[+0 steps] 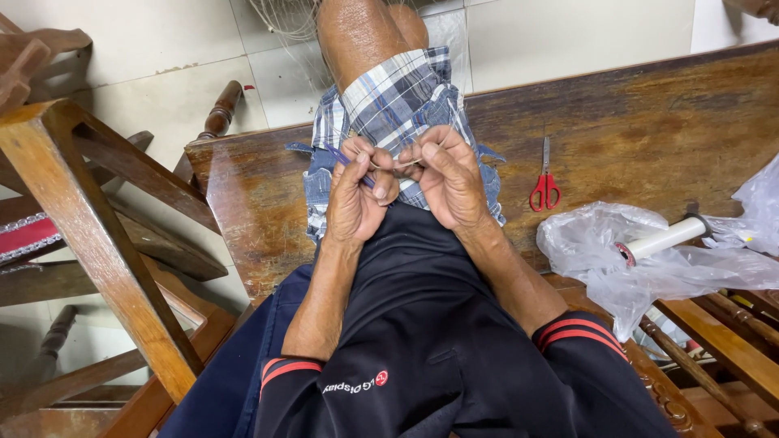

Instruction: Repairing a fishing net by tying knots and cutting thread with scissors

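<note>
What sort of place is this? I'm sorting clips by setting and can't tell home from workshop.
Probably a home room or porch used for handwork, not a fitted workshop: pale floor tiles, a worn wooden bench with red-handled scissors lying on it, and carved wooden chairs beside it. Both hands work a thin thread over the lap.

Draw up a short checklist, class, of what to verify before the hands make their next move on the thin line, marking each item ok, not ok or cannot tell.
1. Left hand pinches the thin line: ok.
2. Right hand pinches the line's other end: ok.
3. Line taut between the hands: cannot tell, too fine.
4. Red-handled scissors lie apart on the wooden bench, blades closed: ok.
5. White spool rests on the plastic bag: ok.
</note>
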